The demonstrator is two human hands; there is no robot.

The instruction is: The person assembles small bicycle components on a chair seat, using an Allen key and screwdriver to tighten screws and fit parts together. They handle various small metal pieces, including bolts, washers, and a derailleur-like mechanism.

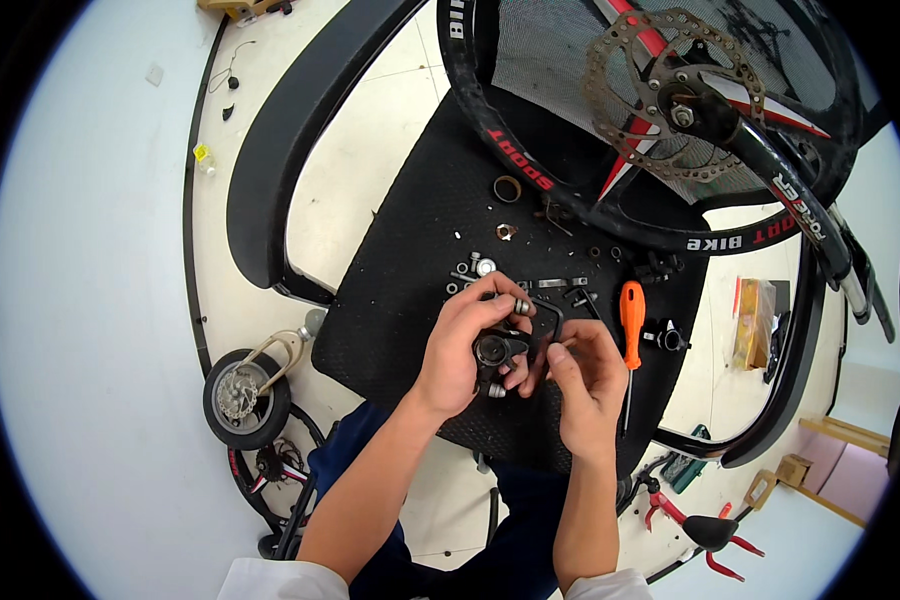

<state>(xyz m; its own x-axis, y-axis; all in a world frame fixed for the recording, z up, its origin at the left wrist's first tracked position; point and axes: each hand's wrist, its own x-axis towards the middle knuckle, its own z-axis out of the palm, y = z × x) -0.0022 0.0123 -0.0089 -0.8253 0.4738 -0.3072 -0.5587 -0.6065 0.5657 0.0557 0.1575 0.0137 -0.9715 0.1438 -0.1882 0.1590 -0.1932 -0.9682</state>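
Note:
My left hand (460, 345) is closed around a black disc brake caliper (491, 349) with silver bolts at its ends. Held in my right hand (588, 385) is a black L-shaped hex key (556, 318), its bent end close to the caliper's upper bolt (521, 306). Whether the key sits in the bolt I cannot tell. Both hands are over the black chair seat (375, 300), their fingers nearly meeting. Just beyond them lie several small bolts and washers (482, 266). Right of my right hand rests an orange-handled screwdriver (631, 315).
A bicycle wheel with a disc rotor (595, 75) and a black fork (795, 200) lean over the seat's far right. Black clamp parts (670, 337) and a metal ring (507, 189) lie on the seat. Armrests (260, 190) flank it. A small wheel (247, 398) stands at left.

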